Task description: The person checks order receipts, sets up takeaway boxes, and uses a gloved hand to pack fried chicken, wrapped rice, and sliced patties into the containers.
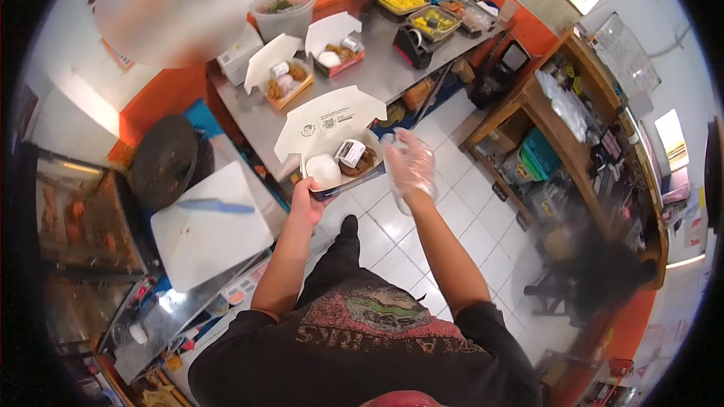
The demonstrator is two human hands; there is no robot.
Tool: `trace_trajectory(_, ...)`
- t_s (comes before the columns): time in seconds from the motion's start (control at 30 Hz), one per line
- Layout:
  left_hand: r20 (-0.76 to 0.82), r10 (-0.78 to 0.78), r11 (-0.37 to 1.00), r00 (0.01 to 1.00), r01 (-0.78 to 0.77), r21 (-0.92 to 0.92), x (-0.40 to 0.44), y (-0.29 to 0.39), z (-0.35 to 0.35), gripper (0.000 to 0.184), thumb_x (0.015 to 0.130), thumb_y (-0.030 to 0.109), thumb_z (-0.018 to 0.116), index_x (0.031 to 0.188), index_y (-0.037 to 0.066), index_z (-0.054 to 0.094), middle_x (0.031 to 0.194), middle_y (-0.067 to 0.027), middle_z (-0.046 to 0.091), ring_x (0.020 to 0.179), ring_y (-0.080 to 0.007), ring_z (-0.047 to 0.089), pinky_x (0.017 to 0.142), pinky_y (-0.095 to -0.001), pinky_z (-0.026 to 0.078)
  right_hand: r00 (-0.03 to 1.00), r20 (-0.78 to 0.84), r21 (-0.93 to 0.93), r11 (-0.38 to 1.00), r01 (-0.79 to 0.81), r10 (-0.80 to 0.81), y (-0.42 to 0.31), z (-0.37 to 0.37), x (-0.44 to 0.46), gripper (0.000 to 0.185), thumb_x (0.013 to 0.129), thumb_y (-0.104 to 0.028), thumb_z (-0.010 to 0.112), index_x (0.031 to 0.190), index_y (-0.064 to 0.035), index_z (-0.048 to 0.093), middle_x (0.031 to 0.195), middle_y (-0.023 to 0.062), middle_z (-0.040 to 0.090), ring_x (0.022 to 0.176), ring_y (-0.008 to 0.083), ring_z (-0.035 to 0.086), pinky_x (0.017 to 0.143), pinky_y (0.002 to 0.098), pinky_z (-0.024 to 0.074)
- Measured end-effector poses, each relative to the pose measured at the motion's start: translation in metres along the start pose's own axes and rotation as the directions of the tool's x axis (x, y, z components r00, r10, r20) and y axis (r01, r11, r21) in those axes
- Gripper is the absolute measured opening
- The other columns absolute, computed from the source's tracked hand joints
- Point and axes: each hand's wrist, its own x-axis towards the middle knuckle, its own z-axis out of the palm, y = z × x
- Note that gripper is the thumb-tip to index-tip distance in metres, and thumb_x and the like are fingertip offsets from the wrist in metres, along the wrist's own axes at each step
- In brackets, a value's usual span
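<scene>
My bare left hand [305,203] grips the lower left corner of an open cardboard meal box [332,122]. Its white lid stands up at the back with printing on it. Inside lie a white rounded mound of rice [324,171], a small cup with a printed label [350,153] and brown fried food [366,163]. My right hand [411,164], in a clear plastic glove, is right beside the box's right side, fingers extended and nothing visible in them. Whether it touches the box I cannot tell.
Two more filled open boxes [280,84] [337,51] stand on the steel table [369,83]. Behind them are a plastic tub [283,11] and trays of yellow food [402,1]. A cutting board [211,226] with a blue knife [216,206] lies left. A wooden shelf [562,113] stands right.
</scene>
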Motion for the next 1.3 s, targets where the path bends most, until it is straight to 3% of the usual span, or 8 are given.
trace_trajectory(0.3, -0.112, 0.144, 0.988, 0.983, -0.149, -0.031, 0.294, -0.001, 0.054, 0.045, 0.070, 0.011, 0.057, 0.115, 0.004, 0.053, 0.110, -0.0140, 0.059, 0.099, -0.0297, 0.061, 0.088, -0.0497, 0.053, 0.876, -0.057, -0.076, 0.873, -0.482, 0.479, 0.208, -0.052, 0.062, 0.039, 0.082, -0.028, 0.063, 0.113, -0.0043, 0.067, 0.100, 0.0137, 0.070, 0.096, 0.0239, 0.066, 0.088, 0.0340, 0.0500)
trace_trajectory(0.47, -0.141, 0.463, 0.618, 0.875, -0.204, 0.760, 0.363, 0.018, 0.123, 0.072, 0.076, 0.042, 0.072, 0.132, 0.003, 0.046, 0.131, -0.0189, 0.051, 0.118, -0.0326, 0.051, 0.096, -0.0491, 0.042, 0.758, 0.003, 0.125, 0.751, -0.648, 0.653, 0.202, -0.055, 0.053, 0.039, 0.086, -0.020, 0.064, 0.118, 0.0023, 0.061, 0.096, 0.0088, 0.067, 0.078, 0.0161, 0.064, 0.069, 0.0285, 0.0520)
trace_trajectory(0.6, 0.021, 0.574, 0.332, 0.819, -0.256, 0.908, 0.328, 0.003, 0.127, 0.074, 0.078, 0.043, 0.071, 0.136, 0.005, 0.047, 0.134, -0.0192, 0.052, 0.126, -0.0312, 0.046, 0.105, -0.0436, 0.036, 0.685, 0.138, 0.189, 0.660, -0.728, 0.716, 0.207, -0.040, 0.069, 0.044, 0.088, -0.018, 0.065, 0.127, 0.0001, 0.054, 0.105, 0.0091, 0.064, 0.077, 0.0163, 0.063, 0.063, 0.0277, 0.0527)
trace_trajectory(0.67, 0.193, 0.099, 0.638, 0.976, -0.212, 0.740, 0.250, 0.009, 0.125, 0.059, 0.084, 0.032, 0.070, 0.133, 0.005, 0.052, 0.132, -0.0140, 0.057, 0.122, -0.0249, 0.051, 0.103, -0.0370, 0.041, 0.671, 0.247, 0.165, 0.652, -0.740, 0.699, 0.198, -0.032, 0.088, 0.046, 0.089, -0.018, 0.064, 0.130, -0.0002, 0.052, 0.110, 0.0100, 0.063, 0.078, 0.0170, 0.064, 0.064, 0.0280, 0.0530)
trace_trajectory(0.87, 0.340, -0.401, 0.193, 0.851, -0.285, 0.939, 0.050, -0.088, -0.028, 0.046, 0.098, 0.033, 0.052, 0.135, 0.006, 0.053, 0.135, -0.0164, 0.056, 0.120, -0.0281, 0.055, 0.104, -0.0394, 0.041, 0.510, 0.759, 0.014, 0.773, -0.634, 0.404, 0.160, 0.001, 0.129, 0.068, 0.091, -0.025, 0.061, 0.150, -0.0097, 0.030, 0.142, 0.0145, 0.048, 0.104, 0.0263, 0.062, 0.081, 0.0394, 0.0545)
trace_trajectory(0.93, 0.464, -0.033, 0.188, 0.885, -0.450, 0.873, -0.034, -0.142, -0.125, 0.054, 0.101, 0.047, 0.035, 0.135, 0.009, 0.054, 0.137, -0.0155, 0.054, 0.126, -0.0301, 0.051, 0.106, -0.0395, 0.039, 0.451, 0.841, 0.013, 0.823, -0.568, 0.298, 0.166, 0.016, 0.137, 0.068, 0.092, -0.028, 0.060, 0.151, -0.0116, 0.029, 0.145, 0.0124, 0.046, 0.107, 0.0282, 0.062, 0.082, 0.0419, 0.0537)
trace_trajectory(1.03, -0.078, 0.279, 0.096, 0.957, 0.053, 0.994, -0.161, -0.172, -0.159, 0.055, 0.101, 0.049, 0.033, 0.132, 0.009, 0.057, 0.135, -0.0138, 0.057, 0.125, -0.0299, 0.053, 0.107, -0.0405, 0.038, 0.374, 0.897, -0.023, 0.871, -0.490, 0.234, 0.168, 0.055, 0.122, 0.069, 0.091, -0.034, 0.063, 0.149, -0.0121, 0.032, 0.146, 0.0128, 0.044, 0.108, 0.0288, 0.061, 0.087, 0.0450, 0.0502)
trace_trajectory(1.3, -0.788, -0.305, 0.046, 0.534, 0.835, 0.548, -0.344, -0.370, -0.237, 0.040, 0.084, 0.036, 0.059, 0.109, 0.006, 0.070, 0.110, -0.0194, 0.067, 0.107, -0.0326, 0.062, 0.088, -0.0439, 0.050, 0.248, 0.959, -0.015, 0.900, -0.436, 0.136, 0.115, 0.153, -0.012, 0.056, 0.091, -0.033, 0.065, 0.137, -0.0063, 0.048, 0.116, 0.0101, 0.065, 0.084, 0.0208, 0.065, 0.072, 0.0325, 0.0521)
